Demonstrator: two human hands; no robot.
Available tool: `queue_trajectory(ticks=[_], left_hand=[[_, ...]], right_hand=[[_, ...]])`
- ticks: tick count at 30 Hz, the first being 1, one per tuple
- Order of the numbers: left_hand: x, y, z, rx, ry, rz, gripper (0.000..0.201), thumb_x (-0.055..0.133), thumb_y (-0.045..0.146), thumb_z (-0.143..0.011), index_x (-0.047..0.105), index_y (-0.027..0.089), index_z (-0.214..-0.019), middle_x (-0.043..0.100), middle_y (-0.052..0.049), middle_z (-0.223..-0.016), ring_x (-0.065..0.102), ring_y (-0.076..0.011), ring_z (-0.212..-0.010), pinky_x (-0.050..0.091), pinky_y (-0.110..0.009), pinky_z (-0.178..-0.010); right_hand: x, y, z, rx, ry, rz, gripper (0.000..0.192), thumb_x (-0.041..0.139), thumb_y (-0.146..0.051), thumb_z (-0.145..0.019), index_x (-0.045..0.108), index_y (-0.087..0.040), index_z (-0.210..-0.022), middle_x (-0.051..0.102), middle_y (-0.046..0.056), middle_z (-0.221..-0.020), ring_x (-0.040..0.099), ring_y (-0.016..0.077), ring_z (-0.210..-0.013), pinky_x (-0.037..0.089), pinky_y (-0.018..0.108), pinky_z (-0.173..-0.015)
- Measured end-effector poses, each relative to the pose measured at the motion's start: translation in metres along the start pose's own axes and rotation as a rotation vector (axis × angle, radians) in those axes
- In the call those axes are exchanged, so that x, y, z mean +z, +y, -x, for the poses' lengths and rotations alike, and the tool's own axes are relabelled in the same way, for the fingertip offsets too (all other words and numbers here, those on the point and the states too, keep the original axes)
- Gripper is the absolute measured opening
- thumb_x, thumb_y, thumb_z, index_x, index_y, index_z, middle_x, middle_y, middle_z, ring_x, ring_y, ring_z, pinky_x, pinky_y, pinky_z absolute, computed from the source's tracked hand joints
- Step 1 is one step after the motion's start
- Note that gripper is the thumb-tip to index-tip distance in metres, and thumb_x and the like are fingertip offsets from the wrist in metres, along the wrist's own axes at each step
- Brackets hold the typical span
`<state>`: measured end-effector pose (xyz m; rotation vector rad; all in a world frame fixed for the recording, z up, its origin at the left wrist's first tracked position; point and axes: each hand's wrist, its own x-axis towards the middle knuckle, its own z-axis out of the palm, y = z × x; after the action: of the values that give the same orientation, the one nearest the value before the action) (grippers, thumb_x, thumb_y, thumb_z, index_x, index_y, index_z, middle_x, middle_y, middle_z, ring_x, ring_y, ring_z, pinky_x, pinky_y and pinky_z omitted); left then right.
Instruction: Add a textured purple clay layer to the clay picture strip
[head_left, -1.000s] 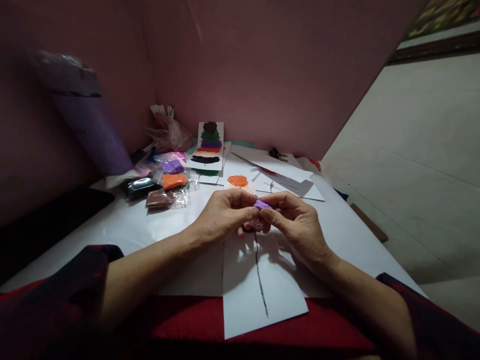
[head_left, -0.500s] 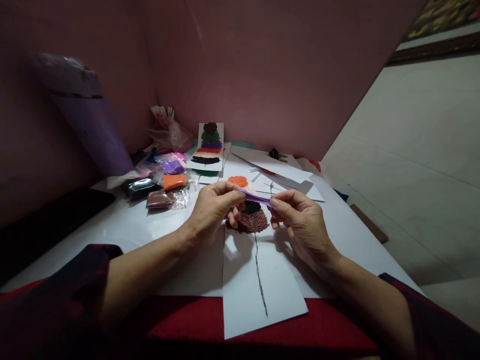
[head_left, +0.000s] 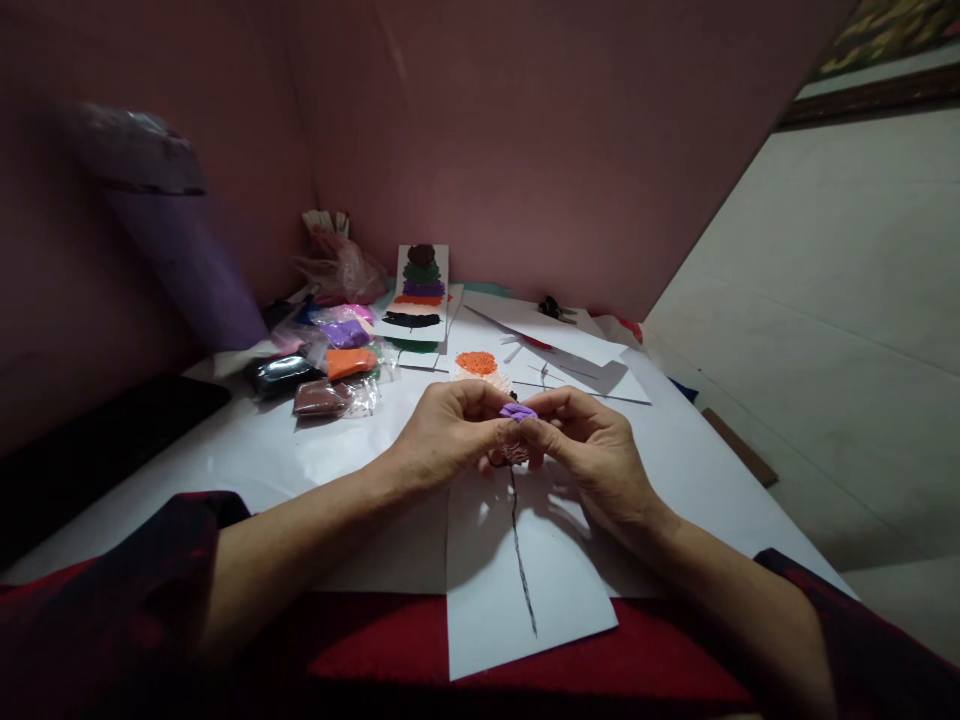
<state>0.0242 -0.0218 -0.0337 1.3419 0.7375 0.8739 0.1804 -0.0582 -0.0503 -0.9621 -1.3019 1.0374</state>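
Between the fingertips of both hands is a small folded lump of purple modelling clay (head_left: 517, 411). My left hand (head_left: 457, 430) pinches it from the left, and my right hand (head_left: 592, 440) pinches it from the right, thumbs nearly meeting. Both are held above a white sheet (head_left: 495, 600) with a dark drawn stem line. On that sheet, brownish clay (head_left: 515, 452) shows partly under the fingers, and an orange textured clay patch (head_left: 477, 362) lies beyond them, with pale peach clay below it. My hands cover much of the clay work.
Bagged clay lies to the left: brown (head_left: 322, 398), orange (head_left: 350, 361), black (head_left: 283, 375) and purple (head_left: 345, 333). A card with stacked colour bands (head_left: 412, 318) leans at the back. Loose white papers (head_left: 540, 325) lie back right. A tall purple roll (head_left: 187, 250) stands by the wall.
The purple clay was stretched into a strip between my hands; now it is folded into a compact lump. My hands have come together, the left moving rightward.
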Motion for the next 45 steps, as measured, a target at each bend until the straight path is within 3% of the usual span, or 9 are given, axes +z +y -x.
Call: queue_trajectory(ticks=[5,9,13,18,21,25,28,31,45], left_hand=[[-0.0030,0.0013,0.0013,0.019,-0.101,0.039,0.023,0.075,0.028,-0.069,0.067,0.011,-0.081,0.068,-0.004,-0.065,0.060,-0.0109,-0.057,0.046,-0.020,-0.049],[-0.0018,0.0029,0.0011,0.011,-0.075,0.037,0.023,0.075,0.030,-0.069,0.066,0.010,-0.077,0.067,-0.003,-0.061,0.058,-0.0100,-0.053,0.046,-0.019,-0.047],[0.0015,0.0046,0.0006,-0.001,0.057,0.047,0.013,0.071,0.020,-0.071,0.065,0.009,-0.075,0.065,-0.002,-0.055,0.056,-0.0090,-0.044,0.043,-0.018,-0.042],[-0.0032,0.0038,-0.0019,0.039,0.237,0.137,0.007,0.068,0.015,-0.073,0.062,0.010,-0.071,0.063,-0.001,-0.057,0.050,-0.0073,-0.039,0.042,-0.020,-0.038],[-0.0073,0.0022,-0.0027,0.047,0.203,0.193,0.013,0.071,0.020,-0.073,0.065,0.009,-0.078,0.065,-0.002,-0.064,0.052,-0.0073,-0.045,0.045,-0.020,-0.042],[-0.0075,-0.0004,-0.0027,-0.013,0.073,0.179,0.036,0.077,0.024,-0.068,0.066,0.011,-0.100,0.067,-0.002,-0.066,0.057,-0.0105,-0.052,0.048,-0.021,-0.045],[-0.0051,-0.0005,-0.0020,-0.031,-0.005,0.107,0.026,0.077,0.024,-0.068,0.067,0.010,-0.087,0.066,-0.002,-0.061,0.058,-0.0102,-0.051,0.047,-0.020,-0.045],[-0.0039,0.0001,-0.0018,-0.017,0.014,0.053,0.017,0.074,0.022,-0.069,0.065,0.009,-0.077,0.062,0.001,-0.054,0.054,-0.0074,-0.046,0.044,-0.018,-0.044],[-0.0050,-0.0016,-0.0009,0.009,-0.058,-0.018,0.022,0.071,0.028,-0.073,0.066,0.012,-0.087,0.065,-0.002,-0.063,0.056,-0.0104,-0.054,0.046,-0.019,-0.044]], right_hand=[[-0.0014,0.0021,-0.0009,0.011,0.002,-0.016,0.014,0.075,-0.028,-0.077,0.066,-0.018,-0.079,0.067,-0.002,-0.060,0.059,0.0101,-0.053,0.048,0.023,-0.053],[0.0002,-0.0002,0.0000,0.007,-0.017,-0.043,0.012,0.073,-0.026,-0.078,0.065,-0.018,-0.080,0.068,0.000,-0.061,0.060,0.0117,-0.055,0.047,0.024,-0.053],[0.0001,0.0005,-0.0011,0.016,0.016,-0.083,0.010,0.073,-0.024,-0.075,0.065,-0.018,-0.076,0.067,-0.001,-0.060,0.058,0.0113,-0.053,0.048,0.024,-0.052],[-0.0050,0.0041,-0.0063,0.065,0.208,-0.158,0.014,0.076,-0.022,-0.068,0.063,-0.018,-0.072,0.060,-0.004,-0.054,0.053,0.0090,-0.046,0.047,0.022,-0.046],[-0.0058,0.0043,-0.0074,0.100,0.226,-0.164,0.021,0.079,-0.027,-0.067,0.064,-0.018,-0.077,0.062,-0.004,-0.058,0.055,0.0097,-0.049,0.048,0.023,-0.047],[-0.0026,0.0016,-0.0040,0.071,0.089,-0.143,0.025,0.080,-0.033,-0.069,0.068,-0.019,-0.085,0.069,0.001,-0.075,0.062,0.0126,-0.064,0.051,0.025,-0.056],[-0.0002,-0.0002,-0.0013,0.034,0.030,-0.091,0.022,0.080,-0.030,-0.070,0.069,-0.020,-0.086,0.069,0.000,-0.073,0.061,0.0118,-0.062,0.050,0.024,-0.055],[0.0000,0.0001,-0.0010,0.027,0.034,-0.014,0.018,0.079,-0.030,-0.072,0.069,-0.020,-0.084,0.068,-0.001,-0.065,0.059,0.0107,-0.056,0.048,0.023,-0.052],[0.0009,-0.0029,-0.0004,0.002,0.023,0.006,0.014,0.075,-0.029,-0.077,0.068,-0.018,-0.080,0.067,0.000,-0.061,0.063,0.0139,-0.056,0.050,0.026,-0.052]])
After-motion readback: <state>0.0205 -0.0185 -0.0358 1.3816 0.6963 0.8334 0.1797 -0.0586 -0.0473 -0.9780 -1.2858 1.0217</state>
